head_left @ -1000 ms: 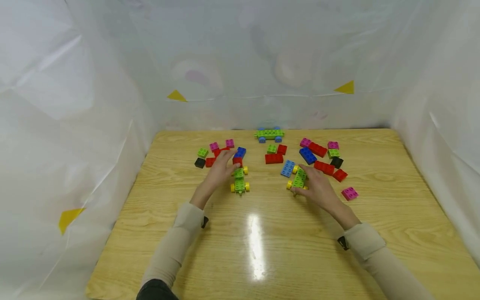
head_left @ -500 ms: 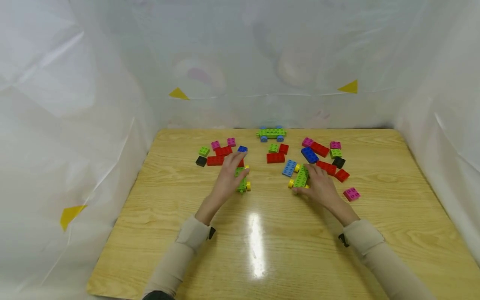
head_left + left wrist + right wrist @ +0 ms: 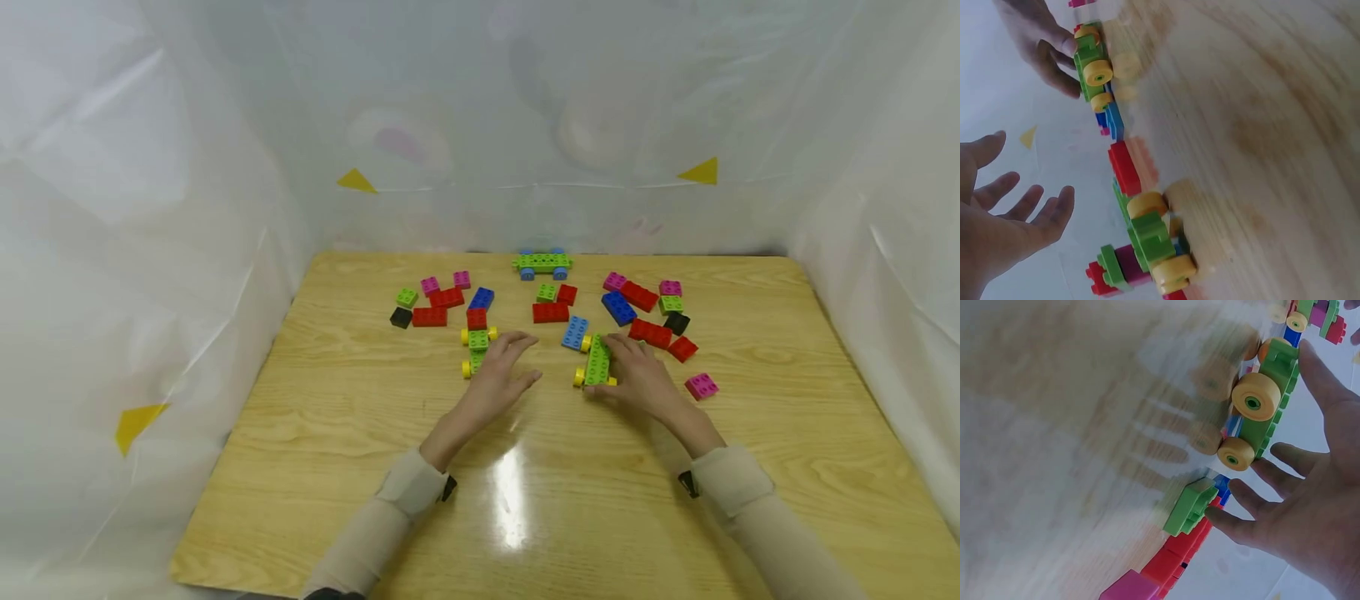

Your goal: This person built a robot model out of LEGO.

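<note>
My left hand [image 3: 491, 379] hovers just right of a green toy car base [image 3: 475, 367] with yellow wheels, partly hiding it. Its fingers are spread and relaxed, with nothing in them. On that base stands a stack of a purple brick [image 3: 1129, 262], a green brick [image 3: 1112, 267] and a red brick [image 3: 1099, 279]. My right hand [image 3: 641, 379] holds another green toy car base [image 3: 597, 362] with yellow wheels by its ends, thumb at the near end, fingertips at the far end. A light blue brick [image 3: 575, 332] lies just beyond this bare-topped base.
A green car base with blue wheels [image 3: 542, 263] stands at the table's back edge. Loose bricks lie in groups behind the hands, including a long red brick [image 3: 551, 312], a dark blue brick [image 3: 618, 308] and a black brick [image 3: 401, 317]. A pink brick [image 3: 701, 386] lies farther right.
My left hand has moved right and nearer, across the stacked car base, uncovering bricks behind it. My right hand stays on its car base, which has turned slightly.
</note>
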Tool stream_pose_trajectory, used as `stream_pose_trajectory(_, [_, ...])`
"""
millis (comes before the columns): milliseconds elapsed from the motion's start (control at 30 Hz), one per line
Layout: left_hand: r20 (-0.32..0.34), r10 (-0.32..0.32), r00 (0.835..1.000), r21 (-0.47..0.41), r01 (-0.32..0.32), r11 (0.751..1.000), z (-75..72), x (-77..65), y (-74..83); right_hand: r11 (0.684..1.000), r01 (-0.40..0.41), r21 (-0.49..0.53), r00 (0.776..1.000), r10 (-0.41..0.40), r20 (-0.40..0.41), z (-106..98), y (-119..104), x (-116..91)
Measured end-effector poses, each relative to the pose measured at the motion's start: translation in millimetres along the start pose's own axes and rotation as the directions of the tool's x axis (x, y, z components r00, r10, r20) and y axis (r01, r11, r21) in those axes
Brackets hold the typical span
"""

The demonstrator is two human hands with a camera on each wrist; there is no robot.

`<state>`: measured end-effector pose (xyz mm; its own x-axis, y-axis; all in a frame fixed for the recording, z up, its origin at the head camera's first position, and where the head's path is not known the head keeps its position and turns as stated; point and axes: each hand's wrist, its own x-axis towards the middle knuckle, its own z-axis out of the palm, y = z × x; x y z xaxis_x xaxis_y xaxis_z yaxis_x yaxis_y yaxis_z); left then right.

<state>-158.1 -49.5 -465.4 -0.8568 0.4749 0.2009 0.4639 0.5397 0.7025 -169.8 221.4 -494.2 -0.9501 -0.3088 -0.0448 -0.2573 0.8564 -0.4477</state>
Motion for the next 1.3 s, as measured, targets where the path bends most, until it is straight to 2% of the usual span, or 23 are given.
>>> stream_pose_trajectory(100, [0.063,-0.008,0.998,-0.01,0.009,1.0,7.7,4.5,1.8,1.0,0.011,0.006,1.0,-0.011,0.007,1,-2,-3])
stream_pose_trajectory(233, [0.133,0.018,0.991,-0.015,-0.016,1.0,22.1,9.7,1.2,0.999,0.039,-0.011,0.999,-0.039,0.01,1,-5,-8])
stream_pose_trajectory(367, [0.172,0.048,0.984,0.006,-0.05,0.999,36.3,12.8,-0.9,0.996,0.078,-0.034,0.997,-0.077,0.006,1,-7,-14])
stream_pose_trajectory(533, [0.222,0.043,0.974,0.044,-0.054,0.998,47.3,19.3,-4.2,0.993,0.114,-0.039,0.993,-0.115,-0.008,1,-9,-19])
stream_pose_trajectory(767, [0.352,-0.009,0.936,0.081,-0.021,0.997,55.1,31.5,-6.4,0.993,0.118,-0.017,0.993,-0.118,0.005,3,-8,-25])
stream_pose_trajectory(933, [0.387,0.006,0.922,0.122,-0.058,0.991,56.3,39.6,-6.1,0.992,0.129,-0.009,0.992,-0.129,0.003,2,-9,-26])
stream_pose_trajectory(1167, [0.438,-0.035,0.898,0.175,-0.047,0.983,63.9,44.2,-7.1,0.99,0.142,-0.002,0.99,-0.142,0.003,2,-12,-30])
stream_pose_trajectory(1300, [0.448,-0.025,0.894,0.175,-0.061,0.983,65.7,45.2,-6.0,0.99,0.138,0.009,0.99,-0.138,0.005,2,-12,-33])
